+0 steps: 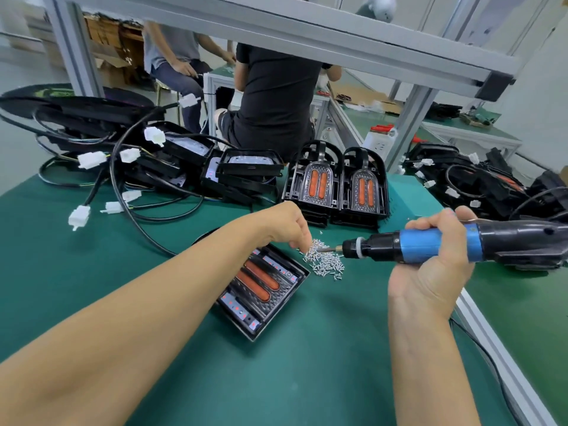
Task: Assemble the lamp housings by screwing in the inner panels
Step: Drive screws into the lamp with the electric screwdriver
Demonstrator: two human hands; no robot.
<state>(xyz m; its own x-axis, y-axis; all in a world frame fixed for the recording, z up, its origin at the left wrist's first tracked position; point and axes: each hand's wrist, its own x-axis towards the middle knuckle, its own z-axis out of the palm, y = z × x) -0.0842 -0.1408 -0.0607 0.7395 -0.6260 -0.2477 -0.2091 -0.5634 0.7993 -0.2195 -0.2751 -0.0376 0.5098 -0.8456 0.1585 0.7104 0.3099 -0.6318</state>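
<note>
Housing (262,290) lay flat on green mat (307,364), black, rectangular, with two orange lenses in its inner panel. Left hand (289,224), fingers curled down, pinched into loose screw pile (325,261) just beyond housing's far corner. Right hand (436,256) gripped blue electric screwdriver (430,244), bit touching pile.

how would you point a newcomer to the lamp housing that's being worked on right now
Start at the green bench mat and find the little heap of silver screws near its middle. The lamp housing lies flat just left of that heap, partly under the left hand. Unlike the two housings standing upright behind, it lies alone, face up, showing two orange strips.
</note>
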